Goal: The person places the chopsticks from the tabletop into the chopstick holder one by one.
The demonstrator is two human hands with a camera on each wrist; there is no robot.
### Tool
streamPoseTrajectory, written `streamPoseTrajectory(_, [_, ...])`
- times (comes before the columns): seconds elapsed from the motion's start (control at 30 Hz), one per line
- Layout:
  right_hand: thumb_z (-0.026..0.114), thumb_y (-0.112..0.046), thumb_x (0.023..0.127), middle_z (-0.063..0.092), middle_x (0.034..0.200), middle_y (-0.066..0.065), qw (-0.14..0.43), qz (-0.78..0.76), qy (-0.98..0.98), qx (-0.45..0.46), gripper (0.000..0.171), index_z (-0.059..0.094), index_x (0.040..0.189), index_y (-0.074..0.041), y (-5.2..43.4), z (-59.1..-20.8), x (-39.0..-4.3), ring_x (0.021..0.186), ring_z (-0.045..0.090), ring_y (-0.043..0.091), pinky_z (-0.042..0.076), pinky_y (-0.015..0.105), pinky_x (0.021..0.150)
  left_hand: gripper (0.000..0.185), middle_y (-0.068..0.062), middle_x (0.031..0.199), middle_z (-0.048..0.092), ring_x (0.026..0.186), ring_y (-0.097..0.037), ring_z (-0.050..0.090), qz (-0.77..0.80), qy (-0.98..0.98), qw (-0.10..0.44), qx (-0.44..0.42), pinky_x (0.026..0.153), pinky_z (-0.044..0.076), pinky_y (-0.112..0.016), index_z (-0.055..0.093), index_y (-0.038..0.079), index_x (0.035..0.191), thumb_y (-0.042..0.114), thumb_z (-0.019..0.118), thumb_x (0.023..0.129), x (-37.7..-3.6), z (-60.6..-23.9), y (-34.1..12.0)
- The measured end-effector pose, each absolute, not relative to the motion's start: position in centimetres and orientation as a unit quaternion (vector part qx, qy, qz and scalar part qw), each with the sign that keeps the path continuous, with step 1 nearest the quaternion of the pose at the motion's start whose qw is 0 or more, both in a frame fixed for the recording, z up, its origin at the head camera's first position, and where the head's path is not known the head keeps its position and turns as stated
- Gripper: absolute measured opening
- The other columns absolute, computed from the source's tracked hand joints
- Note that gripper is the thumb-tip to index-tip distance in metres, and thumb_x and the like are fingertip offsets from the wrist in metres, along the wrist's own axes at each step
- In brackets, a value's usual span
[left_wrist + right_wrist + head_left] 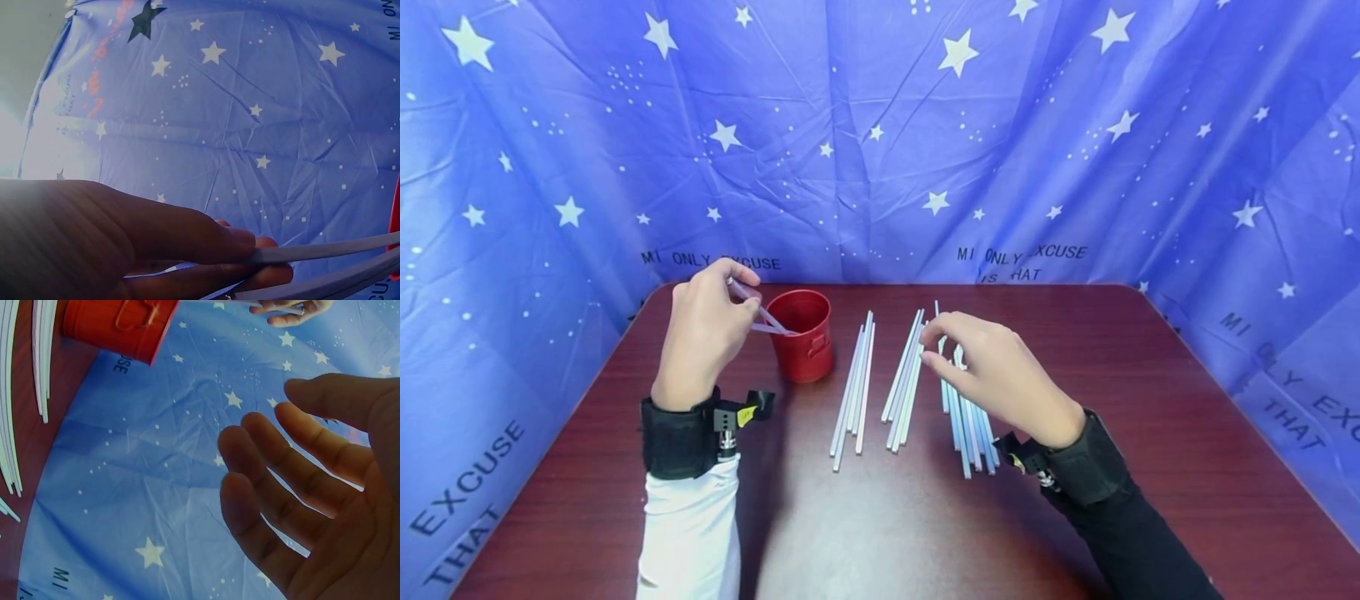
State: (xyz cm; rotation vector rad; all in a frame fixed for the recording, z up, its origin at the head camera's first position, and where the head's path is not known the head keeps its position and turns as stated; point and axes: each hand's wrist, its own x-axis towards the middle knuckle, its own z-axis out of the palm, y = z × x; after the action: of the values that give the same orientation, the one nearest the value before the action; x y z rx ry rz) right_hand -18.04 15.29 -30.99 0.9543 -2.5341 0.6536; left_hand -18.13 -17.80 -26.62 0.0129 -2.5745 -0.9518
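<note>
My left hand (pixel 703 325) pinches a few thin pale purple straws (pixel 325 251) between thumb and fingers, at the left of a small red bucket (pixel 805 358). The straws slant from the fingers over the bucket's rim, their far ends inside it. In the head view my right hand (pixel 992 367) hangs above a bundle of bluish straws (pixel 970 437) and covers its upper part. Its fingers are loosely bent with nothing between them, as the right wrist view also shows.
Two more bundles of pale straws, a left one (pixel 853 387) and a middle one (pixel 902 383), lie lengthwise between the bucket and my right hand. The dark red wooden table (pixel 850 533) ends at a blue star-patterned curtain (pixel 880 167) behind and on both sides.
</note>
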Motion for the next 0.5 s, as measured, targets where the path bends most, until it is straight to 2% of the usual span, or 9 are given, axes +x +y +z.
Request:
streamPoseTrajectory(0.27, [0.078, -0.019, 0.099, 0.076, 0.105, -0.003, 0.131, 0.170, -0.906, 0.366, 0.015, 0.074, 0.113, -0.016, 14.1, -32.3, -18.0, 0.086, 0.065, 0.011, 0.057, 0.037, 0.076, 0.018, -0.018, 0.108, 0.081, 0.099, -0.035, 0.071, -0.328, -0.930, 0.164, 0.008, 0.076, 0.049, -0.037, 0.075, 0.005, 0.114, 0.006, 0.065, 0.098, -18.0, -26.6, -18.1])
streamPoseTrajectory(0.37, [0.079, -0.019, 0.097, 0.076, 0.108, -0.002, 0.103, 0.135, -0.906, 0.387, 0.017, 0.075, 0.114, -0.016, 13.8, -33.0, -18.1, 0.089, 0.069, 0.012, 0.060, 0.037, 0.076, 0.019, -0.019, 0.109, 0.080, 0.100, -0.036, 0.069, -0.329, -0.929, 0.170, 0.006, 0.079, 0.050, -0.041, 0.075, 0.004, 0.115, 0.014, 0.064, 0.102, -18.0, -26.6, -18.0])
streamPoseTrajectory(0.5, [0.080, -0.013, 0.095, 0.078, 0.110, -0.002, 0.064, 0.091, -0.901, 0.418, 0.019, 0.078, 0.114, -0.016, 13.2, -34.1, -18.2, 0.094, 0.074, 0.012, 0.063, 0.038, 0.080, 0.030, -0.019, 0.108, 0.078, 0.100, -0.037, 0.067, -0.334, -0.924, 0.185, 0.003, 0.082, 0.051, -0.047, 0.074, 0.004, 0.119, 0.027, 0.059, 0.109, -17.9, -26.5, -17.6])
